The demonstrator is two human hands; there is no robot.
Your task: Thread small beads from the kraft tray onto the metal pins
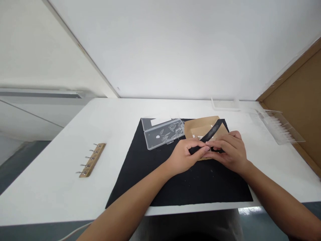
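Note:
A curved black nail file (213, 132), dusted with white powder, slants from the upper right down behind my left fingers. My left hand (188, 152) is closed around its lower part, thumb and index finger pinched forward. My right hand (229, 150) is closed too, its fingertips meeting those of the left. Something small and pale seems to sit between the fingertips, mostly hidden. Under and behind the hands lies a brown paper tray (197, 123) with small white bits. To its left, an open clear plastic case (152, 142) holds several clear nail tips (173, 127).
A black cloth (140, 174) covers the table's front middle. A wooden strip with metal hooks (92, 160) lies on the white table (60, 177) at left. A clear tray (225, 105) stands at the back; a clear rack of pale tips (278, 129) is at right.

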